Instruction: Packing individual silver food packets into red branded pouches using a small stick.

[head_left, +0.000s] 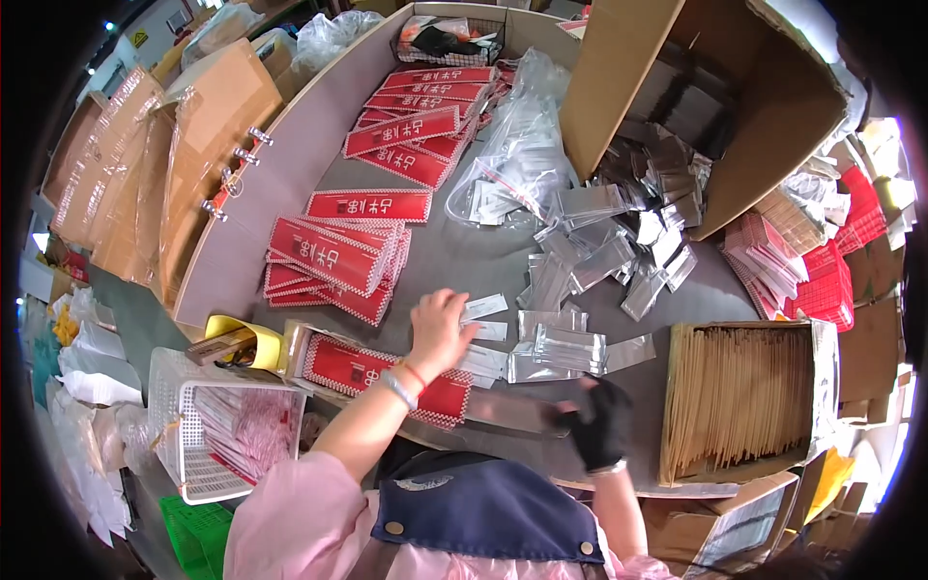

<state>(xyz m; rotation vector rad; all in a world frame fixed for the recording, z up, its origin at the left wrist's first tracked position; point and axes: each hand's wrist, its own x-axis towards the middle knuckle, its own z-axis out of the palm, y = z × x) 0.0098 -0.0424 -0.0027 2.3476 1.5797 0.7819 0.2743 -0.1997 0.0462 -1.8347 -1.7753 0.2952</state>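
My left hand (438,333) reaches over the table, its thumb and fingers apart beside a few small white packets (485,307). My right hand (599,425), in a black fingerless glove, pinches the end of a flat clear plastic sleeve (512,411), smeared by motion. Under my left forearm lies a stack of red printed sleeves (338,365) with checkered edges, in an open carton at the table's near edge. Just ahead of my right hand are shiny silver packets (556,348), lying in overlapping piles.
More red sleeves (329,253) are stacked at left. A tipped carton (619,77) spills silver packets at far right, beside a clear plastic bag (517,145). A box of thin wooden sticks (739,401) stands at right. A white basket (169,425) and yellow container (261,338) are at left.
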